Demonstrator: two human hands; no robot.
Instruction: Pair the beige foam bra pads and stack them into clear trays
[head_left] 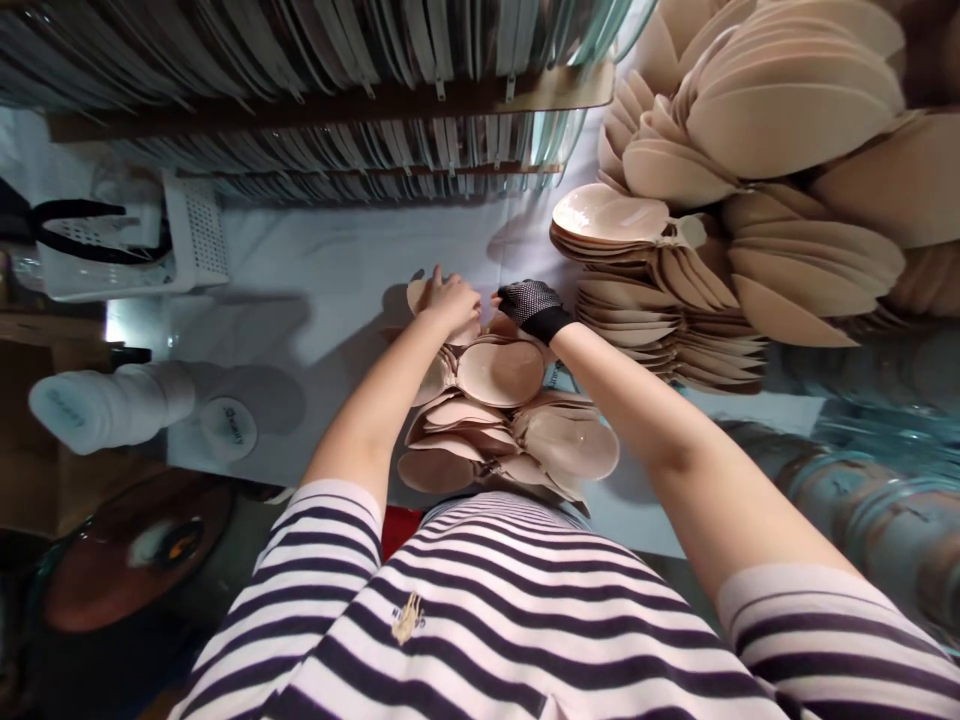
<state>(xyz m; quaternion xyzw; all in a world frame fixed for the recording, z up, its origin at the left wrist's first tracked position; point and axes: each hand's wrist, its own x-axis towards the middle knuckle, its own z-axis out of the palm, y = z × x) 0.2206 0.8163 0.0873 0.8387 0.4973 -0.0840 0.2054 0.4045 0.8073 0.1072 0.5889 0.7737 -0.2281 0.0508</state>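
nearest the camera is a striped shirt point(480, 620), dark and pale bands, filling the bottom of the view, with both bare forearms reaching forward from its short sleeves. just past it, on the white table point(300, 270), sits a low pile of beige bra cups point(499, 420), joined in pairs and fanned over one another. the left hand point(450, 300), bare, rests at the far edge of that pile, fingers curled down onto a beige cup point(417, 293) that peeks out beside it; whether it truly pinches the cup or only presses on it cannot be told from here. the right hand point(531, 308) wears a black mesh glove and lies just beside the left, fingers bent onto the same far edge of the pile; its grip is hidden too.

to the right, tall stacks of the same beige cups point(660, 290) crowd the table close by the right wrist, and larger heaps point(787, 120) rise behind them. along the far side runs a rack of thin clear sheets point(315, 60). at the left stands a white perforated basket point(187, 240), and nearer, a white roll point(105, 405) lies on its side.
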